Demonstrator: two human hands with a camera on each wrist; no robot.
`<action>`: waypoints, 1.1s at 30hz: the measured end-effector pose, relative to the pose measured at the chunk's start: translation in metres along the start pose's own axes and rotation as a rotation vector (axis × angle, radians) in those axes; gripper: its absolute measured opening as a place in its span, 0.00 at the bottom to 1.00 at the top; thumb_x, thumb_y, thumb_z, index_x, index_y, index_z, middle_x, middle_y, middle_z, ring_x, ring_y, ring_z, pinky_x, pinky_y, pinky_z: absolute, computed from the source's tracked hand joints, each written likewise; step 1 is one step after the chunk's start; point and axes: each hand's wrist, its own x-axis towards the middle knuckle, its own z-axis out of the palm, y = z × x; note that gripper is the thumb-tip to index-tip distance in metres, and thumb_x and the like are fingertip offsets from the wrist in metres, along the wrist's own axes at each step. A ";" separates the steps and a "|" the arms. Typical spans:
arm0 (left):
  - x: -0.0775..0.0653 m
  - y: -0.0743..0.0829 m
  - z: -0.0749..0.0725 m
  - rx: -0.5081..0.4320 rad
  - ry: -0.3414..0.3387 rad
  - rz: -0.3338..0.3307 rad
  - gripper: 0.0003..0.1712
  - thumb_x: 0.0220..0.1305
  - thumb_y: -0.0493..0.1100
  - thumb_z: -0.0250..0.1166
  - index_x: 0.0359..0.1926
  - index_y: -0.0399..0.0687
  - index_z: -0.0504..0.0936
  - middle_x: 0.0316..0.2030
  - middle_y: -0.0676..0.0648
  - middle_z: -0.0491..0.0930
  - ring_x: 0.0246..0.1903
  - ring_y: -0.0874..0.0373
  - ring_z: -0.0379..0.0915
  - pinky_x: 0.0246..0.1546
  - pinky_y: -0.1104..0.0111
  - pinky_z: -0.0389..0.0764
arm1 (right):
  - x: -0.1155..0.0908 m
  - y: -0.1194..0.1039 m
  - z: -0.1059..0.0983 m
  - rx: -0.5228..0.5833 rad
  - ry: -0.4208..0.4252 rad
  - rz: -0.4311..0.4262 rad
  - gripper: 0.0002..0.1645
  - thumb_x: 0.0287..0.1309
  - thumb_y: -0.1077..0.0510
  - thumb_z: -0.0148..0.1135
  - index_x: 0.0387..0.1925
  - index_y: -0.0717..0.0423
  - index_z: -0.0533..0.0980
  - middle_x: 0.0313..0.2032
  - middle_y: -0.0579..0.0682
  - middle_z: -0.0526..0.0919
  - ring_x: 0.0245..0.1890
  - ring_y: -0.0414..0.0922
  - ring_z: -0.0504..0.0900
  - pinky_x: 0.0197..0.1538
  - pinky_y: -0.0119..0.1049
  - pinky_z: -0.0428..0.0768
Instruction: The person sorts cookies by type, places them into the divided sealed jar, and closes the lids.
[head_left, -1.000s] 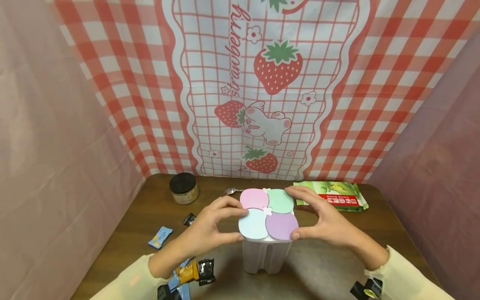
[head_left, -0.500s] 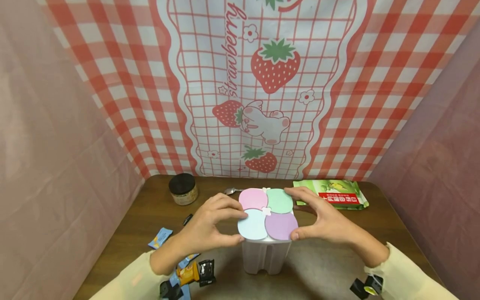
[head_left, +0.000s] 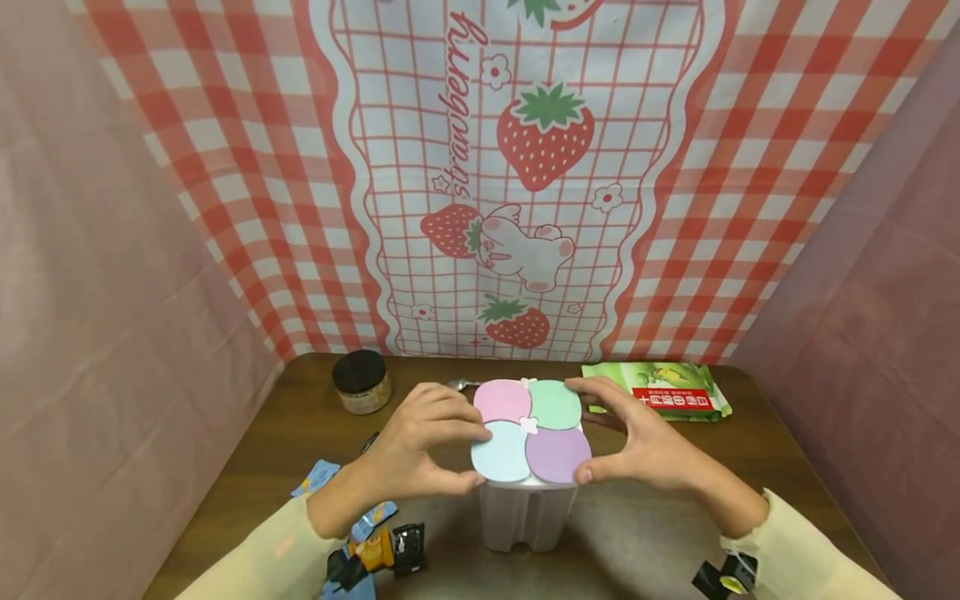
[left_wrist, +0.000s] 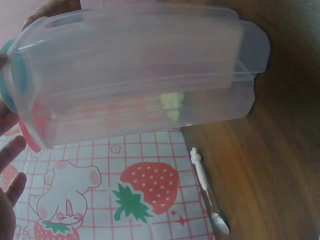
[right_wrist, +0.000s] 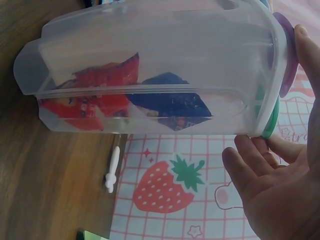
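Note:
A tall translucent storage box [head_left: 528, 515] stands upright in front of me. Its top carries a petal-shaped lid in four colours: pink [head_left: 501, 402], green [head_left: 557, 405], pale blue [head_left: 499, 453] and purple [head_left: 558, 457]. My left hand [head_left: 416, 442] holds the lid's left side, thumb at the front corner and index finger on the blue petal's edge. On the right side my right hand [head_left: 643, 437] spans from the green petal to the purple one, gripping between fingers and thumb. A red packet [right_wrist: 107, 92] and a dark blue packet [right_wrist: 175, 100] show through the box wall in the right wrist view.
A black-lidded jar [head_left: 362, 382] stands at the back left of the wooden table [head_left: 255, 454]. A spoon [left_wrist: 202, 185] lies behind the box. A green packet [head_left: 667, 390] is at the back right. Several small wrapped snacks [head_left: 375, 548] lie by my left forearm.
The head view has shifted slightly. Both hands keep nearly the same places on the lid, and the box has not visibly moved on the table.

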 end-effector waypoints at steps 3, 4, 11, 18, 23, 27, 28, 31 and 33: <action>0.000 0.000 0.000 0.012 -0.002 0.009 0.21 0.47 0.54 0.79 0.43 0.55 0.90 0.42 0.53 0.86 0.47 0.56 0.78 0.53 0.56 0.74 | 0.000 0.000 0.000 0.000 0.005 0.002 0.57 0.43 0.60 0.85 0.73 0.56 0.64 0.70 0.53 0.68 0.70 0.46 0.71 0.68 0.45 0.75; 0.000 0.000 0.000 0.016 -0.003 0.011 0.21 0.48 0.54 0.79 0.43 0.55 0.90 0.42 0.53 0.86 0.46 0.56 0.78 0.53 0.56 0.74 | 0.000 0.000 0.000 0.001 0.008 0.006 0.57 0.43 0.61 0.85 0.73 0.55 0.64 0.70 0.53 0.68 0.70 0.46 0.70 0.68 0.44 0.75; 0.007 -0.002 -0.001 0.018 0.035 0.037 0.16 0.65 0.58 0.67 0.41 0.54 0.90 0.39 0.54 0.86 0.43 0.57 0.79 0.49 0.60 0.74 | 0.001 -0.004 0.001 0.000 0.006 0.013 0.57 0.43 0.60 0.85 0.73 0.55 0.64 0.69 0.52 0.68 0.68 0.45 0.72 0.67 0.40 0.76; 0.021 -0.005 -0.009 -0.085 -0.008 -0.050 0.14 0.65 0.55 0.72 0.42 0.52 0.89 0.39 0.56 0.86 0.43 0.60 0.78 0.46 0.63 0.74 | 0.003 -0.004 0.002 -0.006 -0.013 0.017 0.57 0.43 0.58 0.86 0.73 0.56 0.64 0.69 0.52 0.69 0.67 0.52 0.75 0.66 0.39 0.77; 0.029 -0.008 -0.019 -0.261 -0.091 -0.203 0.13 0.56 0.45 0.79 0.42 0.49 0.89 0.39 0.55 0.87 0.43 0.62 0.81 0.46 0.67 0.80 | 0.003 -0.001 0.001 -0.014 -0.021 -0.007 0.57 0.44 0.57 0.85 0.73 0.58 0.63 0.68 0.54 0.70 0.65 0.56 0.76 0.65 0.43 0.78; 0.036 -0.012 -0.024 -0.351 -0.161 -0.244 0.08 0.60 0.37 0.76 0.41 0.49 0.89 0.40 0.54 0.88 0.43 0.62 0.83 0.45 0.67 0.84 | 0.003 0.000 0.000 -0.004 -0.029 -0.013 0.57 0.45 0.58 0.84 0.74 0.59 0.63 0.69 0.56 0.69 0.65 0.55 0.76 0.64 0.46 0.78; 0.037 -0.013 -0.025 -0.361 -0.174 -0.255 0.07 0.62 0.37 0.74 0.41 0.50 0.89 0.40 0.55 0.88 0.43 0.63 0.83 0.45 0.67 0.84 | 0.002 -0.001 0.000 0.000 -0.030 -0.014 0.57 0.45 0.58 0.84 0.74 0.59 0.62 0.69 0.56 0.69 0.65 0.54 0.76 0.64 0.47 0.78; 0.042 -0.013 -0.026 -0.359 -0.213 -0.313 0.04 0.66 0.40 0.72 0.41 0.53 0.89 0.39 0.57 0.88 0.42 0.64 0.83 0.43 0.67 0.84 | 0.002 -0.001 0.000 0.005 -0.030 -0.017 0.57 0.46 0.59 0.84 0.75 0.58 0.62 0.69 0.56 0.68 0.65 0.49 0.77 0.64 0.48 0.79; 0.044 -0.012 -0.025 -0.346 -0.233 -0.371 0.03 0.68 0.43 0.71 0.41 0.56 0.89 0.39 0.59 0.88 0.39 0.65 0.82 0.40 0.65 0.83 | 0.002 0.000 0.001 0.005 -0.029 -0.019 0.57 0.46 0.60 0.83 0.75 0.58 0.62 0.69 0.56 0.68 0.65 0.47 0.76 0.63 0.48 0.79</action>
